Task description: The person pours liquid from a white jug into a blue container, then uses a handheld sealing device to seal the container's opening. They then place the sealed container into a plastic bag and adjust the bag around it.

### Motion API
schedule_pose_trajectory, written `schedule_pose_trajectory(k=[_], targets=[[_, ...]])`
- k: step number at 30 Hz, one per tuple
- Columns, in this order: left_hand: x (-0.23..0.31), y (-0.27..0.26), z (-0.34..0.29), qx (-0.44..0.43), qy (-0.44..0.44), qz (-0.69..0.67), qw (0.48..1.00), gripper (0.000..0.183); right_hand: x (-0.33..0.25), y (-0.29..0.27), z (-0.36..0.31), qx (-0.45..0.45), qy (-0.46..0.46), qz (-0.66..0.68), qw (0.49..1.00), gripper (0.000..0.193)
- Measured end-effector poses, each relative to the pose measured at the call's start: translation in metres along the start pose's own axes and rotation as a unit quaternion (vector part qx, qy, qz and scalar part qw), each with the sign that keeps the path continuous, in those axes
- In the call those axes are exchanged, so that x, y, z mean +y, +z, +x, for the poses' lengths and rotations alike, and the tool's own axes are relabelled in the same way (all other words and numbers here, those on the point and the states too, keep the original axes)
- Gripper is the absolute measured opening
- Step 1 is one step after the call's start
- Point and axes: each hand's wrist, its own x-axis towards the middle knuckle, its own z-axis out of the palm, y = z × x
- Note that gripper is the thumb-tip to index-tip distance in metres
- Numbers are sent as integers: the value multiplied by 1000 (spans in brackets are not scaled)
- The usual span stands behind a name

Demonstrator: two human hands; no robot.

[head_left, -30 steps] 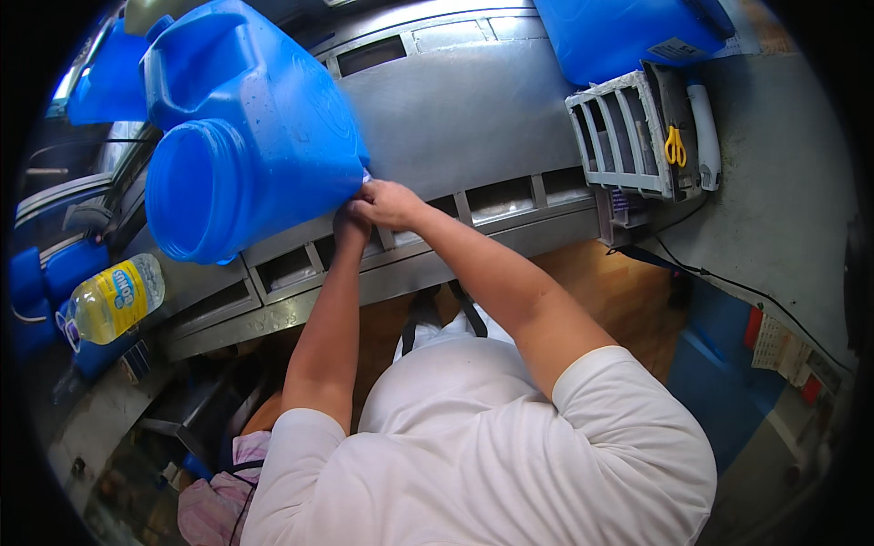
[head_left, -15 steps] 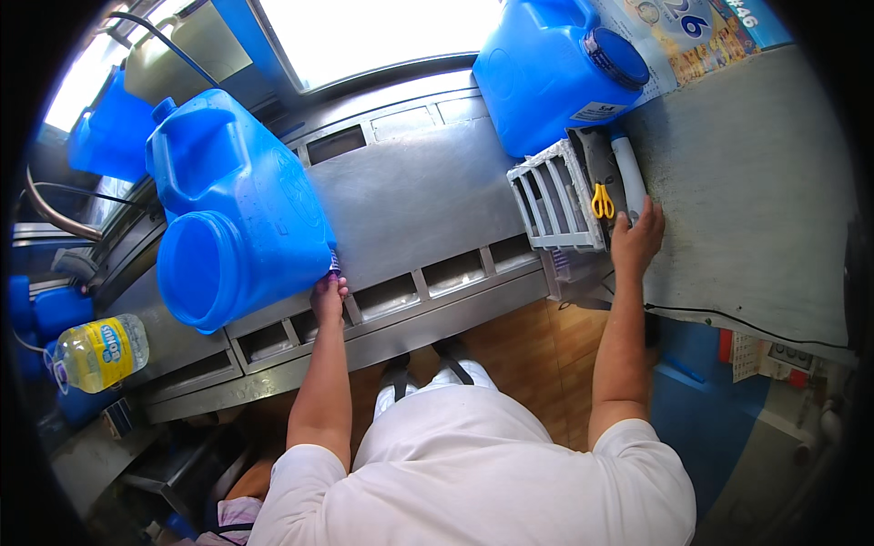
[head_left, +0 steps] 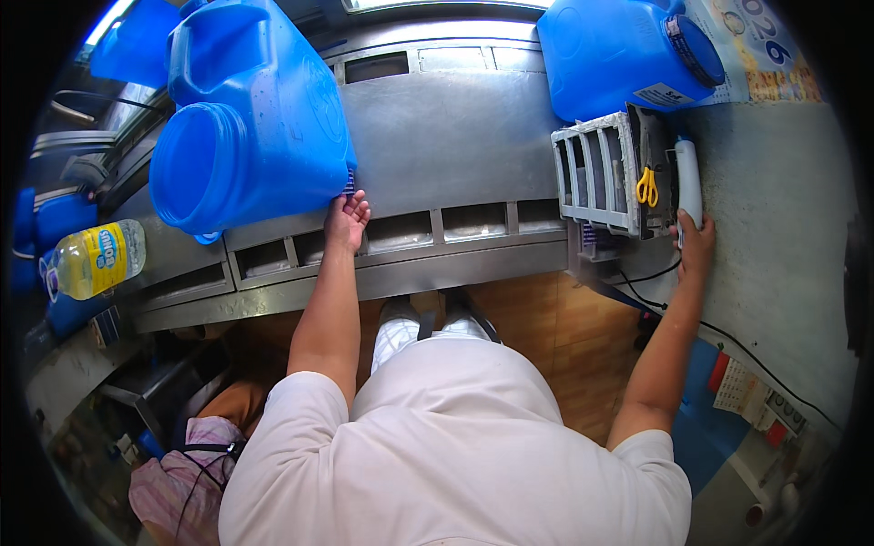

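A large blue plastic jug (head_left: 300, 118) lies on its side on the steel counter, its wide round mouth facing me. At its lower right corner is a small purple ribbed cap (head_left: 350, 181). Just below that cap, my left hand (head_left: 347, 221) is palm up, its fingers slightly curled and apart. Over on the right, my right hand (head_left: 697, 246) is closed around the lower end of a pale grey tube-shaped tool (head_left: 688, 182) with a blue tip. Beside the tool is a white slatted rack (head_left: 596, 177), with yellow-handled scissors (head_left: 647, 187) at its side.
Another blue jug (head_left: 619, 59) with a dark lid stands behind the rack. A clear bottle with a yellow label (head_left: 96, 259) is at the far left. Slots line the steel counter (head_left: 446, 136). A black cord (head_left: 756, 359) runs along the right worktop (head_left: 774, 218). Someone in pink cloth (head_left: 182, 473) is at lower left.
My left fingers have loosened from the purple cap and turned palm up. My right hand has closed round the grey tool's lower end. The whole view has shifted.
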Motion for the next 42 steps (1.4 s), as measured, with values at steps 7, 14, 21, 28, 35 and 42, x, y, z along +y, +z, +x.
schedule_pose_trajectory(k=[7,14,21,28,35,42], targets=[[0,27,-26,-44,-19,-227,973,52,-17,3,-118,-156,-13,396,905,56],[0,32,-5,19,-30,-227,973,51,-22,151,-174,-567,200,268,753,78],[1,26,6,29,-40,-218,975,44,-35,261,-183,-666,237,268,654,64],[-4,54,-15,41,4,-281,959,42,-46,280,-173,-649,190,221,703,56],[4,55,5,77,-2,-285,956,32,-51,279,-172,-633,161,189,734,71],[1,54,6,94,0,-245,965,33,-50,280,-171,-626,148,193,741,76]])
